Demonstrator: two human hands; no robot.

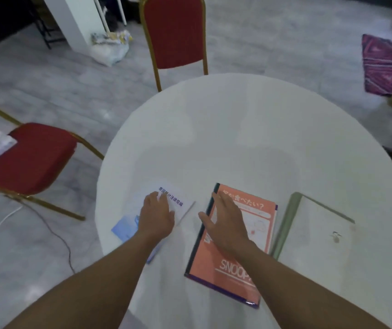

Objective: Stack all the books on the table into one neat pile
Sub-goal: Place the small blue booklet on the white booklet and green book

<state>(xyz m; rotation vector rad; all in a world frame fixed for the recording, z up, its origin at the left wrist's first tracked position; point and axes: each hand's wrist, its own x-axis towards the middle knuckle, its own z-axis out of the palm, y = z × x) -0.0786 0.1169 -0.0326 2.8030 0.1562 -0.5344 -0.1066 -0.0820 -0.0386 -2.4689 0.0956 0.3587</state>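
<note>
White round table (237, 138), three books along its near side, none stacked on another as far as I can tell.

- Left: thin white booklet (178, 200) with a blue patch on its cover, lying flat and askew. The left hand (156, 214) rests on it palm down, fingers straight and close together; it grips nothing.
- Middle: orange book (228, 269), flat, just right of the booklet with a strip of bare table between them. The right hand (226, 224) lies on its far left part, fingers straight, thumb spread out over the left edge. Nothing is pinched there either. (A dark purple rim shows along its near and right edges; whether that is its own cover or a second book underneath, I cannot tell.)
- Right: white book with a green back (316, 233), close beside the orange one, no hand on it.

Step in hand, by my reckoning: the very start, one hand planted on each of two books.

Next move likely calls for curling fingers under one book's edge, lifting it onto its neighbour, then squaring the edges. The thin booklet may be awkward to pick up off the smooth top.

Red chair (174, 32) stands at the far side.
</note>
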